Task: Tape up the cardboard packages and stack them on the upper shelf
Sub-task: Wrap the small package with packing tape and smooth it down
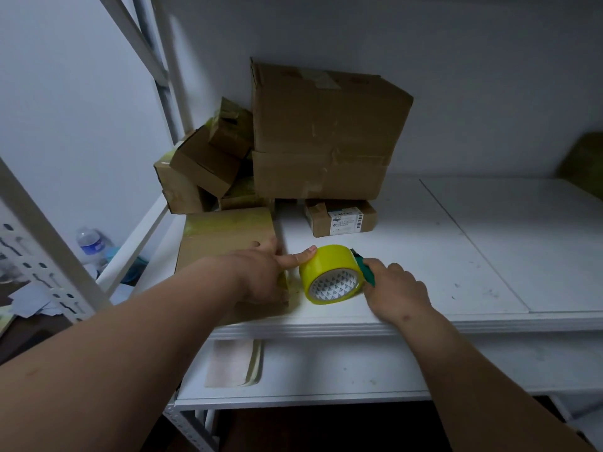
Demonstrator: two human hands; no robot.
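Seven brown cardboard boxes (326, 125), one yellow roll of packing tape (329, 272), one green utility knife (363, 269), one clear plastic water bottle (91, 243), two hands (261, 272).

Shelf (424, 256): the boxes, the tape roll and both hands are carried on it.
Near box (225, 243): placed at the front left of the shelf; the left hand (261, 272) is laid on its right edge.
Tape roll (329, 275): set just right of the near box, between the two hands.
Cutter (365, 269): held in the right hand (394, 288), touching the right side of the roll.
Large box (326, 125): stacked at the back, above the labelled box (341, 220).
Small boxes (205, 164): piled at the back left, beside the large box.
Lower shelf (326, 370): seen beneath.
Water bottle (91, 243): found far left, below shelf level.
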